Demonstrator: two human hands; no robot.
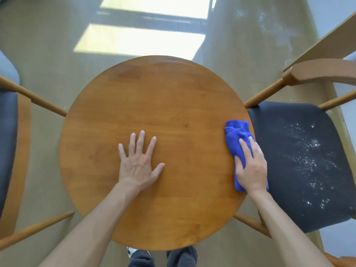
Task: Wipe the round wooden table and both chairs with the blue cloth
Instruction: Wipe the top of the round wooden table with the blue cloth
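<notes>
The surface (154,105) is a round wooden tabletop with a smooth, warm orange-brown finish and visible straight grain; a thin dark seam runs across it near the middle.

The left hand (137,164) lies flat on the surface, palm down, fingers spread wide and holding nothing. It sits slightly left of centre on the near half of the wood.

The right hand (251,166) presses down on the blue cloth (236,135) at the right edge of the surface. The fingers are extended and lie over the cloth; the thumb rests along its left side. The cloth is a soft, bunched, bright blue fabric with folds at its far end. It extends beyond the fingertips and also shows below the wrist. It reaches the rim of the surface just beside the right chair.

The right chair (300,201) has a dark, matte, textured seat pad, roughly square with rounded corners. White powdery specks (306,151) are scattered over the pad, densest toward its middle. Its frame is light wood, with round rails and a curved, flat backrest.

The left chair (7,135) shows only in part at the frame edge: a dark seat pad and light wooden round rails.

The floor (48,54) is pale and smooth, with bright rectangular patches of light and a whitish dusty smear at the upper right.
</notes>
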